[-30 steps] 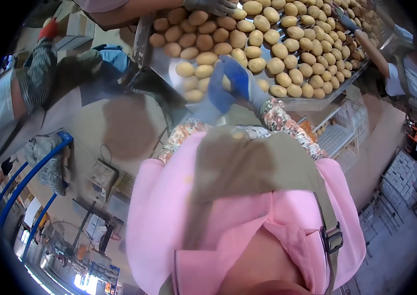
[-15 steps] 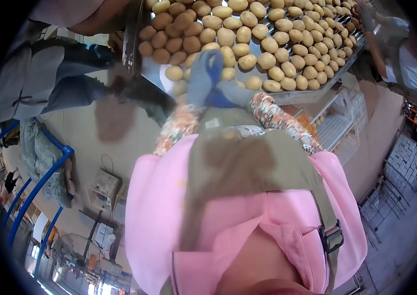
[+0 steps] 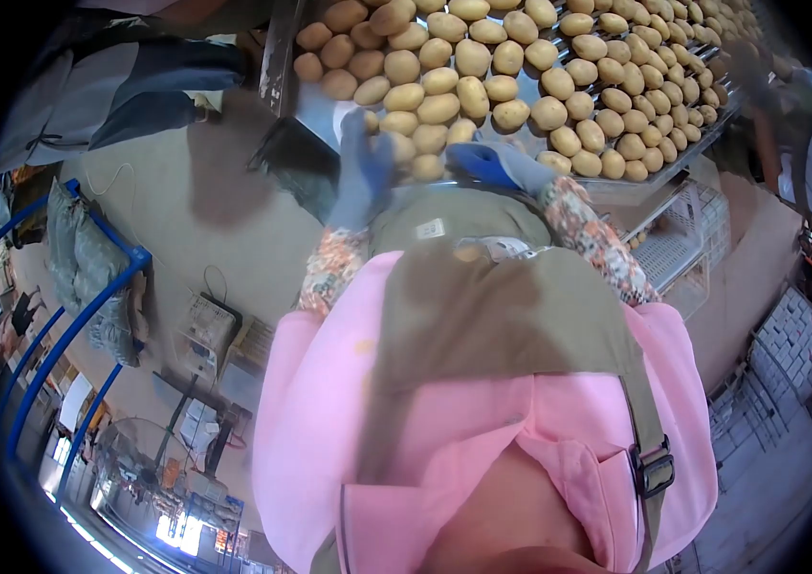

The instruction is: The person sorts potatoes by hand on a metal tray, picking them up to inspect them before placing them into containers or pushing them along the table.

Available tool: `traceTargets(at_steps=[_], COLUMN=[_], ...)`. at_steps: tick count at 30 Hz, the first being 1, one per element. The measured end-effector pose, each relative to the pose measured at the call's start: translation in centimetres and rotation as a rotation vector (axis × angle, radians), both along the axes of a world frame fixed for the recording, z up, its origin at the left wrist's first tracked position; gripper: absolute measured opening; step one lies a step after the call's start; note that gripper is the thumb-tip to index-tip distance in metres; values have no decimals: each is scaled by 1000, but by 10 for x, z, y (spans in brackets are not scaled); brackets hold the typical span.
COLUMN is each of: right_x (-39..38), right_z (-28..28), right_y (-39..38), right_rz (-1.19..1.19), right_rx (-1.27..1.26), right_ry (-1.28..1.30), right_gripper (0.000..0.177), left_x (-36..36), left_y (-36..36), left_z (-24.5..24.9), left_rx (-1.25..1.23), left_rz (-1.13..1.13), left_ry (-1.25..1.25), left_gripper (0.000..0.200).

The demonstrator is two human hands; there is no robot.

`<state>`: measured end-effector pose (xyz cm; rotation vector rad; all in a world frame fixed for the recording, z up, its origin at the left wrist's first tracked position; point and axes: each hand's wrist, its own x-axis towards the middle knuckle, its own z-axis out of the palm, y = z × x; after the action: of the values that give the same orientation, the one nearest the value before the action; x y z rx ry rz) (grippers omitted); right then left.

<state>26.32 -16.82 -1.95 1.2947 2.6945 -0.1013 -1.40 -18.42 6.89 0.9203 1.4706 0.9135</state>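
Note:
Both my hands wear grey and blue gloves at the near edge of a metal table (image 3: 318,103) covered with potatoes (image 3: 472,96). My left hand (image 3: 363,167) is upright beside the left end of a small group of potatoes (image 3: 413,148), its fingers extended and apart from the thumb. On the right of that group lies my right hand (image 3: 499,165), fingers stretched toward the left with the palm side turned to the potatoes. Its fingertips are near the closest ones. Neither hand is wrapped round a potato.
Another person's arm (image 3: 765,143) is at the right of the table, and a person in dark clothing (image 3: 153,81) stands at the left. A white plastic crate (image 3: 669,253) sits below the table. Blue rails (image 3: 76,320) hold grey sacks (image 3: 90,268) at the left.
My hands were together over the table edge and have moved apart, left and right, with potatoes now between them. The view has shifted slightly.

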Motion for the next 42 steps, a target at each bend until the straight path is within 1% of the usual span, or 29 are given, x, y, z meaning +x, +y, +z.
traceTargets(at_steps=[1, 4, 5, 6, 7, 8, 9, 11, 14, 16, 17, 19, 20, 21, 23, 24, 27, 29, 30, 31, 32, 33, 35, 36, 37, 39, 40, 41, 42], right_x=[-24, -73, -71, -60, -43, -25, -3, 45, 68, 68, 59, 27, 11, -1, -38, -43, -48, -29, -9, 17, 32, 45, 54, 53, 47, 27, 3, -10, -16], right_z=[22, 79, 84, 88, 91, 91, 88, 88, 83, 88, 92, 93, 88, 66, 45, 46, 82, 101, 96, 84, 83, 81, 94, 100, 100, 103, 129, 112, 97], right_y=[12, 49, 54, 59, 62, 64, 61, 44, 25, 25, 26, 27, 23, 26, 15, 15, 36, 52, 49, 43, 41, 38, 27, 33, 31, 28, 32, 25, 17], right_rz=[278, 1120, 1124, 725, 270, -244, -228, -57, 22, -271, -263, -715, -813, -600, 2, 2, -9, -608, -614, -378, -142, -144, -104, -266, -267, -677, -949, -1015, -941], right_rx=[134, 554, 560, -36, -610, -1154, -887, -301, -269, -716, -725, -1008, -1207, -1153, -259, -258, -622, -890, -887, -559, -234, -231, -487, -823, -825, -1098, -1345, -1455, -1535], right_ry=[-64, -259, -253, 106, 433, 725, 671, 323, 377, 420, 419, 911, 1187, 1117, 492, 493, 528, 765, 762, 526, 286, 284, 280, 406, 405, 1028, 1126, 1443, 1580], right_gripper=[42, 43, 43, 42, 42, 42, 41, 41, 40, 39, 39, 46, 46, 46, 46, 46, 40, 37, 37, 37, 36, 36, 35, 38, 38, 43, 45, 50, 54], left_x=[-1, 24, 18, 12, 4, -8, -16, -23, -59, -55, -60, -71, -68, -61, -36, -26, -25, -22, -17, -15, -15, -23, -43, -42, -37, -18, -3, 9, 26], left_y=[-3, 14, 14, 13, 9, 5, 0, -13, -33, -49, -52, -50, -43, -35, -21, -27, -28, -27, -25, -25, -28, -31, -35, -35, -32, -20, -12, -14, -12], left_z=[-41, -15, -21, -28, -46, -56, -61, -50, -93, -86, -84, -79, -64, -52, -30, -47, -61, -39, -13, 0, -5, -14, -23, -23, -10, 25, 47, 9, 4], left_rx=[203, -134, -34, 63, 76, 103, 127, 16, 84, -22, -28, 441, 440, 302, 28, 171, 120, 125, 51, -27, 129, 131, 148, 167, 165, 32, -29, 89, 177], left_rz=[-252, -314, -111, 86, 127, 190, 253, 416, 161, 372, 382, -108, -108, -107, -100, -112, -81, -56, 128, 301, 386, 385, 187, 233, 233, 148, 146, 75, -10], left_ry=[818, 973, 845, 711, 989, 872, 752, 18, 101, -158, -153, 693, 698, 727, 775, 1068, 897, 914, 510, 103, 204, 201, 419, 373, 372, 241, 20, 544, 529], left_gripper=[79, 96, 99, 102, 97, 88, 79, 38, 35, 40, 40, 50, 50, 60, 88, 94, 94, 89, 74, 60, 44, 44, 37, 35, 35, 43, 52, 64, 67])
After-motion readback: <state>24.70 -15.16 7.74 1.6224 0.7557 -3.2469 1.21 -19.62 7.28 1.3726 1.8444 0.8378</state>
